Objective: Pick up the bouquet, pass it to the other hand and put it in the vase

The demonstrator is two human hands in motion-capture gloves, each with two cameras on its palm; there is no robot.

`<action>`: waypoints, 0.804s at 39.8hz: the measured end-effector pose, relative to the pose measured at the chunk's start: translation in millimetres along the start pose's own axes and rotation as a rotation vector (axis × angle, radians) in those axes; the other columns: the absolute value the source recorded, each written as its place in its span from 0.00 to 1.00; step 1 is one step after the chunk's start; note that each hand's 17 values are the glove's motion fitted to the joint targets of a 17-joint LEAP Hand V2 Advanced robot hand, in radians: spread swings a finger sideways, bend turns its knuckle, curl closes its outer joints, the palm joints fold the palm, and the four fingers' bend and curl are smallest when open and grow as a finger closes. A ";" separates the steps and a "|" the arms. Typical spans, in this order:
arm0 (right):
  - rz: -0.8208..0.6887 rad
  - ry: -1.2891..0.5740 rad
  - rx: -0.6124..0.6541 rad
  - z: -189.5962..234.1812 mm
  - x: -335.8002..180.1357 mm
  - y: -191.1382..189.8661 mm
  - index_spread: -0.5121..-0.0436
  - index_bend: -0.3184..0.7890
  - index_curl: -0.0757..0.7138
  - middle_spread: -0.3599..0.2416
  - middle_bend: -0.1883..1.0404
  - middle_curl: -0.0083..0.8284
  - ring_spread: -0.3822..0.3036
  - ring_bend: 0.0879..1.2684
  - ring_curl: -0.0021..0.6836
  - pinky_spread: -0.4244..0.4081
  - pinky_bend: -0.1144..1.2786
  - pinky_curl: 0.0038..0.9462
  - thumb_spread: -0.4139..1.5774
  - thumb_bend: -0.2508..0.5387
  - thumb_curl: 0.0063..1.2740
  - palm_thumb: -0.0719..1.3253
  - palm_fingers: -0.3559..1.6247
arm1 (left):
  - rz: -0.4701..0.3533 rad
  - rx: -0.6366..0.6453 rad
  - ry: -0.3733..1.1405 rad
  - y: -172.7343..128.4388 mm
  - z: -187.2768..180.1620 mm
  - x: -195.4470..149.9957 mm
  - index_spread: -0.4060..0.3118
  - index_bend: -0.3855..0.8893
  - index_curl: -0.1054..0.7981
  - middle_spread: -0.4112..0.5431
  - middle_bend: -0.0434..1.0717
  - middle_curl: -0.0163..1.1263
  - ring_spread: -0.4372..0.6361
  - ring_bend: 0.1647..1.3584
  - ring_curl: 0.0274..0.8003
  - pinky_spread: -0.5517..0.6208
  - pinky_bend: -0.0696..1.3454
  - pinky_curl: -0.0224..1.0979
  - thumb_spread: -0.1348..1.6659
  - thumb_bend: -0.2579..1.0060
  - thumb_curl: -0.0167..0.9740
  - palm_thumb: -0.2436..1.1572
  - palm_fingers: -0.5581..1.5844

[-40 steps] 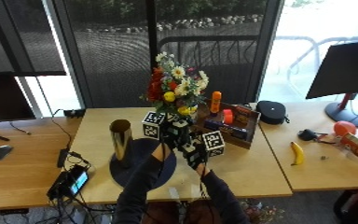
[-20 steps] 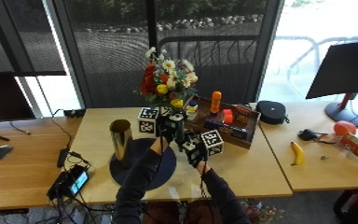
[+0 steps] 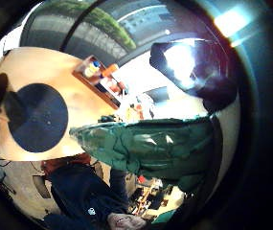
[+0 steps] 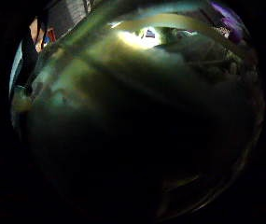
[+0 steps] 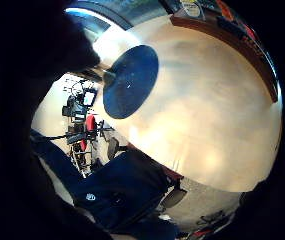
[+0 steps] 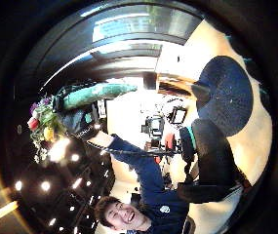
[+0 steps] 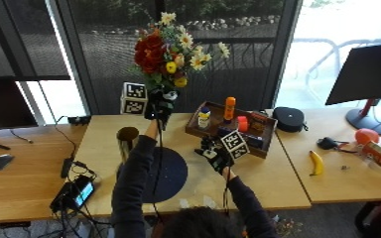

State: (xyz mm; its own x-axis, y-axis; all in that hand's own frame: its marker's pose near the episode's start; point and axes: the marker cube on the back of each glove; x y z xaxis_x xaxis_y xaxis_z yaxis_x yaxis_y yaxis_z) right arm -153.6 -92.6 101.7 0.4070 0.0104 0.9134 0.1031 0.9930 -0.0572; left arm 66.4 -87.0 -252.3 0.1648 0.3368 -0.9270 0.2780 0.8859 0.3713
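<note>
Wooden table point(image 7: 256, 173), left hand point(image 7: 158, 106) fingers gripping raised bouquet point(image 7: 170, 52), right hand point(image 7: 216, 157) fingers relaxed.

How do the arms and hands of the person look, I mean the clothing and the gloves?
Both arms are in long dark sleeves, which look dark blue in the palm views. The left hand and the right hand each wear a black glove. On the back of each glove sits a white block printed with black square patterns.

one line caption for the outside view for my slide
Left hand holds the bouquet high above the table, the vase beside its forearm, right hand empty.
</note>
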 end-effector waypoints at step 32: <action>0.025 0.139 0.120 24.0 17.4 -19.0 0.50 0.35 0.30 0.47 0.33 0.53 0.35 0.45 0.59 0.58 0.59 0.41 0.77 0.30 0.31 0.65 0.41 | -0.161 0.321 -0.039 -70.2 -154.8 -42.5 0.18 0.48 0.80 0.16 0.36 0.53 0.12 0.15 0.58 0.24 0.23 0.42 0.13 0.18 0.80 0.97 0.80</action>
State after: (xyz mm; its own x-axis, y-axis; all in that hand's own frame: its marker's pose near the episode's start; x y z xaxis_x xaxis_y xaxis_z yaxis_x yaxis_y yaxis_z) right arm -170.3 -108.5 128.4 0.5302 0.0269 0.8474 -0.0142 0.9996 -0.0228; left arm -106.7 -114.1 -247.1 0.1287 0.1828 -0.9747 0.5855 0.7793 0.2235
